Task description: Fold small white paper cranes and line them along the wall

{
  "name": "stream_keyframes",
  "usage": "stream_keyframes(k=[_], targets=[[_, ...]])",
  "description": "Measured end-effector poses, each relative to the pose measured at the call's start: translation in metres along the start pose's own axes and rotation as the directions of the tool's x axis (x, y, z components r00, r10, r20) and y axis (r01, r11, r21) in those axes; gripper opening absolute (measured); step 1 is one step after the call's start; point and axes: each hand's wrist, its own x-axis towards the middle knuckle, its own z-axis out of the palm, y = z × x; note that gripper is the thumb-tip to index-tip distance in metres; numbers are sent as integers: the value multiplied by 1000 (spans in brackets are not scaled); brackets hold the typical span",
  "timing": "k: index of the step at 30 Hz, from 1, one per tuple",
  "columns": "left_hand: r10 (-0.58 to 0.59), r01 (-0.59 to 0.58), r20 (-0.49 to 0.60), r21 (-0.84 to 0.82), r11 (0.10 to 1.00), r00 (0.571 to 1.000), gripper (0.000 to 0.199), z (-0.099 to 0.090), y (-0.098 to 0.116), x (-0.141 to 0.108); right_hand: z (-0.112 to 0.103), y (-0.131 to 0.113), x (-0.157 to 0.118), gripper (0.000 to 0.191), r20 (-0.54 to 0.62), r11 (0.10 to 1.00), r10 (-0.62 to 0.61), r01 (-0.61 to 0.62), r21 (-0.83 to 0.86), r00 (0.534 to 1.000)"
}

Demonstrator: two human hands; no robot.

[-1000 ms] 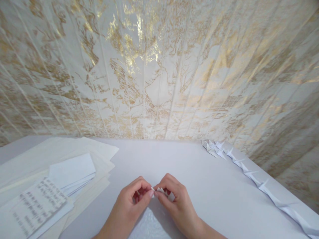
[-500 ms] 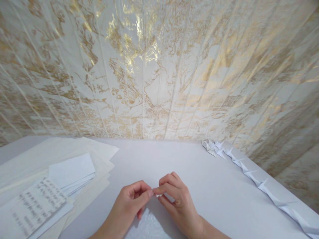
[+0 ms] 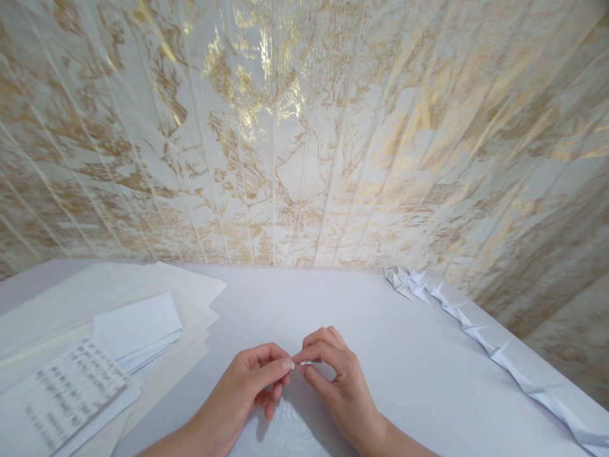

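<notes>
Both hands meet above the front middle of the white table. My left hand (image 3: 257, 381) pinches one end of a small white folded paper (image 3: 309, 362) between thumb and index finger. On the other side, my right hand (image 3: 335, 374) grips the same paper with its thumb and index finger. The paper is narrow and mostly covered by the fingertips, so its shape is hard to make out.
At the left lie large pale sheets (image 3: 190, 285), a stack of smaller white papers (image 3: 137, 324) and a sheet with handwriting (image 3: 80, 393). Folded paper figures (image 3: 507, 368) line the table's right edge. A gold-patterned curtain (image 3: 295, 158) hangs behind the table (image 3: 285, 304).
The paper between my fingers has turned and now shows as a thin strip. My left hand's lower fingers have shifted slightly; the right thumb has moved up nearer the index fingertip.
</notes>
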Motion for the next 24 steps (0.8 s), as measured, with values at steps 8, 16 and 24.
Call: stream_keyframes(k=[8, 16, 24], targets=[[-54, 53, -13, -37, 998, 998, 28, 1, 5, -2, -1, -2, 2, 17, 36, 999, -22, 24, -39, 999], [-126, 128, 47, -58, 990, 991, 28, -2, 9, -2, -7, -4, 6, 17, 119, 976, -160, 176, -131, 980], [-75, 74, -13, -58, 996, 997, 30, 0, 3, -2, -3, -5, 4, 7, 78, 998, 13, -8, -54, 997]])
